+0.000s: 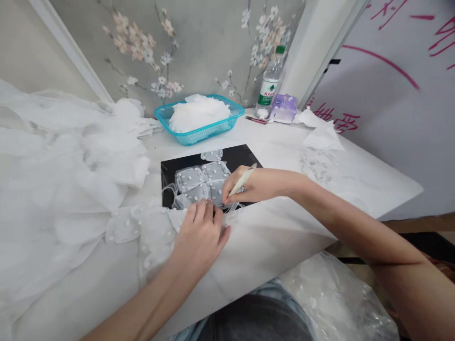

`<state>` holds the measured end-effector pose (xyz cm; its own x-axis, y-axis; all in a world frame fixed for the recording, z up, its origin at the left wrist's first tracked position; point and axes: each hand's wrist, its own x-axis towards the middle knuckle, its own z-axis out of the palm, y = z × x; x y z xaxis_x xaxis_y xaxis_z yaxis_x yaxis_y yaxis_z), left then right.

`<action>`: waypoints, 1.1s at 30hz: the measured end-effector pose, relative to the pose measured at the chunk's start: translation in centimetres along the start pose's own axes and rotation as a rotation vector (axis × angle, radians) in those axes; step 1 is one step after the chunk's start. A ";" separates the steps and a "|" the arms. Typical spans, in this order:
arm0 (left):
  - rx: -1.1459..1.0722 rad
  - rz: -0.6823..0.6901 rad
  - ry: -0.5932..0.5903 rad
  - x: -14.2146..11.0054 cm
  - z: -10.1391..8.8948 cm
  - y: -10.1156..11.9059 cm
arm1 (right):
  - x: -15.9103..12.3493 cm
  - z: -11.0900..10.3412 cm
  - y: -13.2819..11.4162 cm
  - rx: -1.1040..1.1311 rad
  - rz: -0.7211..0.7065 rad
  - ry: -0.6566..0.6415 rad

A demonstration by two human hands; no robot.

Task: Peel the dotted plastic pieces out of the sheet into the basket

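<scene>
My right hand is closed around a slim, pale, pen-like tool, whose upper end leans back over the hand; its tip is hidden by my fingers. Beneath it lies a black board bearing several translucent white pieces with rounded corners and small white dots. My left hand rests palm down at the board's near edge, fingers stretched over the sheet material and thumb apart. To its left, similar dotted translucent fabric spreads over the table.
A large heap of white sheer material covers the table's left side. Behind the board stand a blue basket with white pieces, a water bottle and a purple tissue pack. Small red-handled scissors lie nearby. White scraps lie right.
</scene>
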<state>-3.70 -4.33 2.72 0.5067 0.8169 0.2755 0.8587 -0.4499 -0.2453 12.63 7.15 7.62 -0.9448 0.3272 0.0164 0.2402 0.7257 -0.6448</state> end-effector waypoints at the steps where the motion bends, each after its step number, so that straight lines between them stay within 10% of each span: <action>1: -0.002 0.002 -0.003 0.0 0.0 0.0 | 0.1 0.1 0.0 0.023 -0.010 0.001; 14: -0.167 -0.030 -0.076 0.1 -0.6 -0.3 | -0.7 -1.5 -0.9 -0.069 0.104 -0.057; 17: -0.433 -0.092 -0.081 0.2 -1.2 -2.2 | -1.3 -1.7 0.2 -0.106 0.160 0.246; 21: -0.510 -0.506 -0.026 0.3 -1.1 -5.7 | -3.2 -1.3 4.0 -0.530 0.340 0.648; 26: -0.253 -0.646 -0.206 0.2 0.9 -7.8 | -5.0 -0.2 8.7 -0.805 0.386 0.414; 33: -0.492 -0.705 -0.094 0.1 2.3 -7.9 | -1.5 0.2 7.1 -0.802 0.320 0.536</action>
<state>-10.55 0.14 2.59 -0.1465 0.9808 0.1290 0.9168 0.0857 0.3900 15.68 11.75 2.85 -0.6326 0.6629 0.4005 0.7293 0.6839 0.0202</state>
